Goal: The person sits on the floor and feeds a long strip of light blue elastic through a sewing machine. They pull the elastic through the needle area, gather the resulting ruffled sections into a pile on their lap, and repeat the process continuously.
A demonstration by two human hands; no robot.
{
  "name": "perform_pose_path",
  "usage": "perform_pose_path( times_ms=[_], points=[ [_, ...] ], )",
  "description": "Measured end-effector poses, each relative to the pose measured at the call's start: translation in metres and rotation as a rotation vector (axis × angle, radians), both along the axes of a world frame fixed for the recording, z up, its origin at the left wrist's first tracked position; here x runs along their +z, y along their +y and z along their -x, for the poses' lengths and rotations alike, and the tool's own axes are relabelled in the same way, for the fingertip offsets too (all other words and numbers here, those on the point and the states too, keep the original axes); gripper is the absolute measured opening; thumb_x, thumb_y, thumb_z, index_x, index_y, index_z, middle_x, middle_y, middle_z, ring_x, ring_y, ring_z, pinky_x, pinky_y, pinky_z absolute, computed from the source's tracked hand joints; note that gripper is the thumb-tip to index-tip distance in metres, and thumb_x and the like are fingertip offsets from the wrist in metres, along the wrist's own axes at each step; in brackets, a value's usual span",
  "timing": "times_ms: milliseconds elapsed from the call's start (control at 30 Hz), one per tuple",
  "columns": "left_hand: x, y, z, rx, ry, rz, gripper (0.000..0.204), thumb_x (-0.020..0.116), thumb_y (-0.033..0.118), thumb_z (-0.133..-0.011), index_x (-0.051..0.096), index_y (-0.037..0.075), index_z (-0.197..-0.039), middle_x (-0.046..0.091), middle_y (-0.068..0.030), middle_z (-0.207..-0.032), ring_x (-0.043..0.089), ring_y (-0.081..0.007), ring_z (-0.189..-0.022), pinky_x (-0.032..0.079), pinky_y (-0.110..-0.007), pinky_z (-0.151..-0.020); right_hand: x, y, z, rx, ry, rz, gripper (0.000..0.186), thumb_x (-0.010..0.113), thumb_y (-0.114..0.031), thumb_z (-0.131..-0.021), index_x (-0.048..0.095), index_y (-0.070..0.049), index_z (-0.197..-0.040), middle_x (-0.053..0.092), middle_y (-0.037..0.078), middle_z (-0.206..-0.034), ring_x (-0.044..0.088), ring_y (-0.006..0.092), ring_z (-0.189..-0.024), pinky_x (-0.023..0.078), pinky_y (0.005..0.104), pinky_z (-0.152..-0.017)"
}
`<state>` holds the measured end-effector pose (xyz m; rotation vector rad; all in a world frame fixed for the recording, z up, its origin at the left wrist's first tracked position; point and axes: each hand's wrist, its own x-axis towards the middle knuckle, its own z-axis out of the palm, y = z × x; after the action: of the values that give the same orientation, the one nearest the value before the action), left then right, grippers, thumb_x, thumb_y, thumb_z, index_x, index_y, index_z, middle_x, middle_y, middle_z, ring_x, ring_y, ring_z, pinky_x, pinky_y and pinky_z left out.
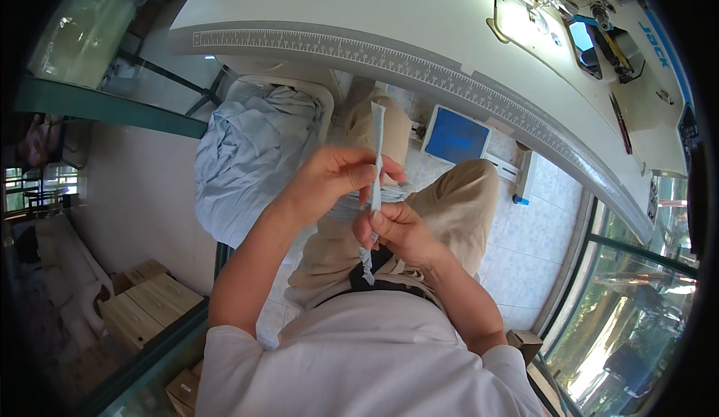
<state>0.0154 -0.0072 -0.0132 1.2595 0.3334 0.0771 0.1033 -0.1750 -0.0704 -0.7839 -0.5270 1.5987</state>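
Note:
Above my lap I hold a narrow, pale blue fabric strip (pixel 378 128) upright between both hands. My left hand (pixel 341 173) pinches it around its middle, thumb against fingers. Just below, my right hand (pixel 397 230) grips the same strip, and its crinkled lower end hangs down toward my waist. More light blue fabric (pixel 392 192) lies bunched across my thighs behind the hands; how it joins the strip is hidden.
Ahead is a white sewing table with a grey measuring scale (pixel 322 51) along its edge. A sewing machine (pixel 592 12) stands at the far right. Left of my knees, a bin holds piled light blue cloth (pixel 255 147). A blue foot pedal (pixel 457 136) sits under the table.

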Motion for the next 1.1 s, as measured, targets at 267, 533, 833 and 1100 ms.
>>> perform_pose_path(
  times_ms=[267, 533, 833, 1100],
  points=[
    [-0.030, 0.015, -0.017, -0.141, -0.234, 0.464, 0.026, 0.064, 0.023, -0.087, 0.063, -0.001, -0.096, 0.062, -0.0105, -0.084, 0.059, -0.0166, -0.078, 0.046, -0.025, -0.050, -0.012, 0.003, -0.002, 0.061, 0.229, -0.127, 0.035, 0.048, -0.036, -0.097, 0.060, -0.006, -0.086, 0.048, 0.001, -0.069, 0.042, 0.0119, -0.065, 0.033, 0.0241, -0.059],
    [-0.005, -0.001, -0.002, 0.213, 0.171, 0.116, 0.009, 0.059, 0.008, -0.088, 0.059, -0.001, -0.090, 0.065, -0.0150, -0.087, 0.066, -0.0233, -0.071, 0.058, -0.031, -0.057, 0.008, -0.003, -0.003, -0.045, -0.422, 0.205, 0.036, 0.049, -0.033, -0.097, 0.062, 0.001, -0.098, 0.060, 0.004, -0.079, 0.053, 0.0113, -0.072, 0.044, 0.0255, -0.066],
    [0.031, 0.028, -0.002, 0.651, -0.102, 0.100, 0.011, 0.056, 0.009, -0.091, 0.055, 0.000, -0.098, 0.065, -0.0196, -0.088, 0.067, -0.0288, -0.072, 0.059, -0.035, -0.060, 0.028, -0.035, 0.022, -0.433, -1.218, 0.030, 0.028, 0.068, -0.011, -0.084, 0.056, 0.001, -0.106, 0.067, 0.013, -0.086, 0.065, 0.0235, -0.067, 0.051, 0.0299, -0.060],
    [0.060, 0.013, 0.003, 0.778, -0.105, 0.029, 0.020, 0.052, 0.010, -0.092, 0.050, 0.001, -0.109, 0.065, -0.0206, -0.086, 0.067, -0.0304, -0.067, 0.058, -0.034, -0.058, 0.036, -0.035, 0.014, -0.556, -0.634, 0.204, 0.013, 0.063, -0.007, -0.088, 0.053, 0.000, -0.094, 0.067, 0.011, -0.082, 0.064, 0.0134, -0.065, 0.051, 0.0241, -0.057]
  ],
)
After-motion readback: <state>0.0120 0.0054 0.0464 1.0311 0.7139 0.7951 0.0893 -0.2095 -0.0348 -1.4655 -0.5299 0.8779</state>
